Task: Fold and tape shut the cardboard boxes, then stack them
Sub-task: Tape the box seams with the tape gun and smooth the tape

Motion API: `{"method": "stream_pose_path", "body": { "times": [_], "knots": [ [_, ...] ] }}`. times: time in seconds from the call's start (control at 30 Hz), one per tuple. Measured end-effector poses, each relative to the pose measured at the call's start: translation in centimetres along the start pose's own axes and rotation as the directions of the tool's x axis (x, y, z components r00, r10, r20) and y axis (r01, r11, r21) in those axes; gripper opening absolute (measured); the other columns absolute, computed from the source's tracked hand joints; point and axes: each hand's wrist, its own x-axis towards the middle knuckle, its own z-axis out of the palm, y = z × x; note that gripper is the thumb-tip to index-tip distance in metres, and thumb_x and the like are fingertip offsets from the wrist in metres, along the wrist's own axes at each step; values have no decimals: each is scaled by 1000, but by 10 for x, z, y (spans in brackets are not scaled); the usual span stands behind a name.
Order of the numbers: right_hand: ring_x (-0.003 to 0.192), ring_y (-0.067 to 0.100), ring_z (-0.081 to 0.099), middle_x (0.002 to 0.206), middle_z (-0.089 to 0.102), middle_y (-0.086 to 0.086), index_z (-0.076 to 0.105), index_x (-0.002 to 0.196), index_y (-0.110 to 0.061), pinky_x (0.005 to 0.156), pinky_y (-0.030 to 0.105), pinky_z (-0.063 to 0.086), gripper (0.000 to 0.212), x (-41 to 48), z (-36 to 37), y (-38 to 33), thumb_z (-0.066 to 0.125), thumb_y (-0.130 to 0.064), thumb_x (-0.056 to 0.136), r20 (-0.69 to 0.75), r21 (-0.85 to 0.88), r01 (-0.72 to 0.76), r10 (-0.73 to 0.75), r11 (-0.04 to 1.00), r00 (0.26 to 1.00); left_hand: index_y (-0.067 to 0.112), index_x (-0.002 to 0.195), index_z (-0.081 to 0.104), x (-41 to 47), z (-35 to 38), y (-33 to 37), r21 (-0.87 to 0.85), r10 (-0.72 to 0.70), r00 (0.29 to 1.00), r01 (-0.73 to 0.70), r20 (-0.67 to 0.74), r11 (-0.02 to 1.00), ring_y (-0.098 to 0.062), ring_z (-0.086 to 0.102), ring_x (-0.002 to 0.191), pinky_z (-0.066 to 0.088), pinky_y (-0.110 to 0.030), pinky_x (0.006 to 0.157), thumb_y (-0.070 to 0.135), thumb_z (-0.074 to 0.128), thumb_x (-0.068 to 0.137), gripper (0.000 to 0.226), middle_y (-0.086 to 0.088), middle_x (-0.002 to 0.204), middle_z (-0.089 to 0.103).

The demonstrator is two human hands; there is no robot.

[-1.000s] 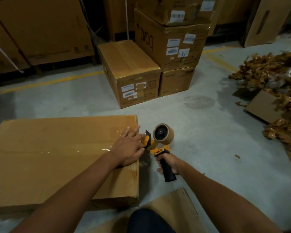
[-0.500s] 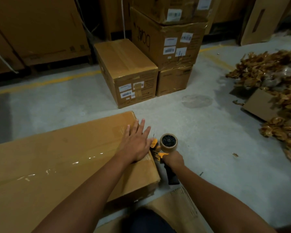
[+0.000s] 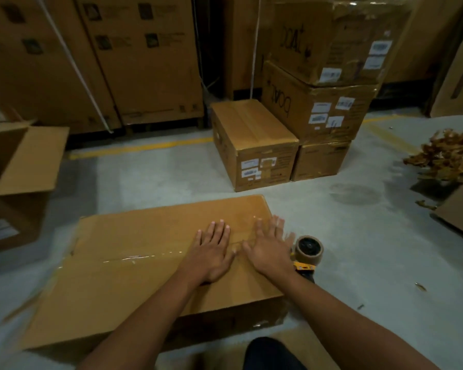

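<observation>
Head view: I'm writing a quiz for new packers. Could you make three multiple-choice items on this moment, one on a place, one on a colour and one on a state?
1. Where is the tape dispenser relative to the taped box? A on its top; B beside its right end; C at its left end.
2. What colour is the dispenser's frame? A blue; B yellow; C white.
3. How are the left hand and right hand? A flat on the box top; B holding the dispenser; C raised off the box.

Answers: B, it sits just past the box's right edge; B, yellow shows under the roll; A, both lie with straight fingers over the taped seam.
</observation>
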Motion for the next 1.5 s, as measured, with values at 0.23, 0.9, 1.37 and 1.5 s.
{"method": "stream_pose_path", "body": {
  "times": [0.23,0.9,1.37,1.5],
  "knots": [
    [151,42,-15,164,-9,26,3,159,-3,118,66,-5,70,-5,9,-101,28,-33,101,110,68,-73,65,995,992,25,159,-9,-48,-1,-79,-9,-72,996,72,-43,997,-17,-18,152,-5,-44,123,61,8,101,70,6,165,-19],
    [153,23,-17,167,-17,2,2,159,-37,119,54,-13,65,-4,53,-263,18,-62,102,136,-17,606,-599,795,789,21,159,-9,-116,-8,-247,-87,-519,847,512,-117,855,-22,-18,152,-3,-57,120,58,12,101,72,-2,165,-19],
    [151,28,-23,164,-26,7,-13,157,-38,117,67,-7,93,37,16,-115,15,-88,83,134,-124,333,-316,935,939,13,158,-11,-48,-15,-144,-80,-247,967,242,-60,967,-26,-24,150,-11,-58,119,58,18,102,77,-11,163,-24],
    [152,30,-21,164,-23,6,-10,157,-41,117,66,-9,87,51,10,-80,13,-85,86,89,-109,241,-232,964,969,14,158,-12,-13,-19,-116,-84,-226,972,221,-60,972,-27,-25,149,-12,-60,118,59,19,102,78,-11,162,-25]
  ]
}}
